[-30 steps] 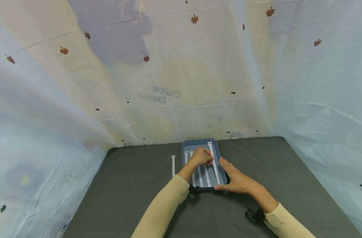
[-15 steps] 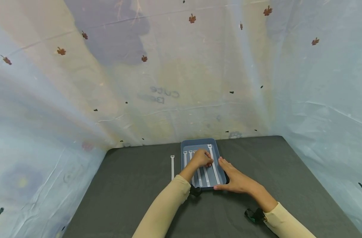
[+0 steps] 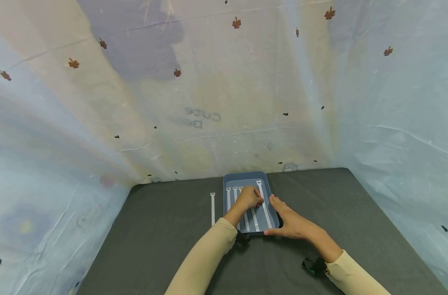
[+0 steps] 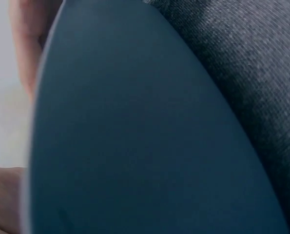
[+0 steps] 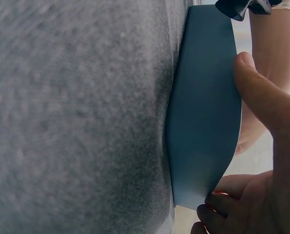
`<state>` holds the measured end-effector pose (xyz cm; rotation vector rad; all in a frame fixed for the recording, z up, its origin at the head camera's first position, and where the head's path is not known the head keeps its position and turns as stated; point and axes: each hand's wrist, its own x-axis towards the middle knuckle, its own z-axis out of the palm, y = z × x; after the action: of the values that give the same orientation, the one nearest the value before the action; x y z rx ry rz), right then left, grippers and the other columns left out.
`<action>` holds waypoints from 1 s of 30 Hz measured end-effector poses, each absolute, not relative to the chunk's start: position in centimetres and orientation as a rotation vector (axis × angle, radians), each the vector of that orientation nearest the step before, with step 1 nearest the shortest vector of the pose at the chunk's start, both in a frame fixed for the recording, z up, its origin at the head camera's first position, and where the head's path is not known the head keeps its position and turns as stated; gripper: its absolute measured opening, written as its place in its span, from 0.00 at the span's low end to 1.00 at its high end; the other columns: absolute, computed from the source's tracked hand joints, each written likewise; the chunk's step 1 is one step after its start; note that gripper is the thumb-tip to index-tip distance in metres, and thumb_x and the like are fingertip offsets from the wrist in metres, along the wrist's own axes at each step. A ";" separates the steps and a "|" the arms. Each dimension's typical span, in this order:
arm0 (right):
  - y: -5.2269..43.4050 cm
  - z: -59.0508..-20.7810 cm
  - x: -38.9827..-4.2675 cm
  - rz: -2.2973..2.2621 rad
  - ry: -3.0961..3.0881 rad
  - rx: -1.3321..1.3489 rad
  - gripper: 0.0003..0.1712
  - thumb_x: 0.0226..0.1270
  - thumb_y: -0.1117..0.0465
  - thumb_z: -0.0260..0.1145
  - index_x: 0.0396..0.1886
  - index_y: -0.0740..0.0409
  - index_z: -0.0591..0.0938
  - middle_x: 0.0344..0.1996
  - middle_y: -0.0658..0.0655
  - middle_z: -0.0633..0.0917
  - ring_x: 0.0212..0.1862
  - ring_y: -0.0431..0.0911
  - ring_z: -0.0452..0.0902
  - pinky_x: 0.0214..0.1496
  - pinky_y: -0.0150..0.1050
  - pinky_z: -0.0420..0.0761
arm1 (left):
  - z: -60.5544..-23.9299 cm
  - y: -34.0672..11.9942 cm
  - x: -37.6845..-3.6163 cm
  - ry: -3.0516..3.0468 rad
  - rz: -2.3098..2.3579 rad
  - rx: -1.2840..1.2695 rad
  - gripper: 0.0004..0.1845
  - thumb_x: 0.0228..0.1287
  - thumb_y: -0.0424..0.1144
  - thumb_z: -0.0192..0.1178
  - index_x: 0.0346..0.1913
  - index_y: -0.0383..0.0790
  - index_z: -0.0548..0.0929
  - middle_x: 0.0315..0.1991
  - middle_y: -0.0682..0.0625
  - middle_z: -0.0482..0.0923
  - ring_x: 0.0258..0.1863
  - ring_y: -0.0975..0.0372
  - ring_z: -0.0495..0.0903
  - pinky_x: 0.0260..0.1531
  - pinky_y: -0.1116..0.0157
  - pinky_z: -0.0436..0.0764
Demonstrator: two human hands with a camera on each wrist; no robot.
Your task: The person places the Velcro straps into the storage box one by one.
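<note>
A blue tray (image 3: 246, 177) lies on the dark table cloth (image 3: 165, 229) and holds several white cable ties (image 3: 262, 203) laid lengthwise. My left hand (image 3: 254, 199) is inside the tray, its fingers curled down onto one tie, which it seems to pinch. My right hand (image 3: 283, 223) grips the tray's near right corner, thumb on the near rim and fingers along the right side. In the right wrist view the thumb (image 5: 261, 97) presses the tray's wall (image 5: 205, 107). The left wrist view is filled by the blurred tray wall (image 4: 135, 146).
One more white cable tie (image 3: 212, 209) lies on the cloth just left of the tray. Pale patterned sheeting (image 3: 209, 102) walls in the table at the back and on both sides. Dark cloth stretches to either side of the tray.
My left hand has shifted slightly in the tray, and a third tie head now shows to its left. The right hand keeps its hold on the tray.
</note>
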<state>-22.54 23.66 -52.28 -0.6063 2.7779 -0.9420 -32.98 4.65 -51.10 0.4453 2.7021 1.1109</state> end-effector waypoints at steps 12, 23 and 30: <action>23.6 -52.1 -22.3 -0.947 2.770 -0.616 0.73 0.64 0.33 0.77 0.88 0.68 0.47 0.87 0.70 0.46 0.84 0.73 0.41 0.81 0.74 0.53 | -51.6 4.1 -33.5 2.722 1.127 0.430 0.08 0.71 0.38 0.74 0.33 0.41 0.87 0.23 0.48 0.86 0.20 0.65 0.78 0.22 0.70 0.75; 23.4 -51.9 -22.3 -0.946 2.772 -0.614 0.73 0.64 0.33 0.78 0.88 0.68 0.47 0.87 0.70 0.45 0.85 0.72 0.40 0.81 0.74 0.53 | -50.4 0.9 -34.0 2.634 1.251 0.414 0.09 0.73 0.43 0.72 0.43 0.40 0.86 0.30 0.47 0.89 0.30 0.56 0.88 0.29 0.65 0.82; 23.5 -52.2 -22.4 -0.955 2.780 -0.602 0.74 0.63 0.32 0.78 0.88 0.68 0.47 0.87 0.70 0.45 0.85 0.71 0.40 0.81 0.73 0.53 | -49.1 -1.0 -33.5 2.578 1.337 0.469 0.10 0.76 0.41 0.69 0.47 0.36 0.85 0.37 0.40 0.90 0.35 0.50 0.90 0.33 0.64 0.87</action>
<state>-22.44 23.45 -52.24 -0.6022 2.7802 -0.9550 -33.54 -1.02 -49.06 0.4692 2.5778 1.3365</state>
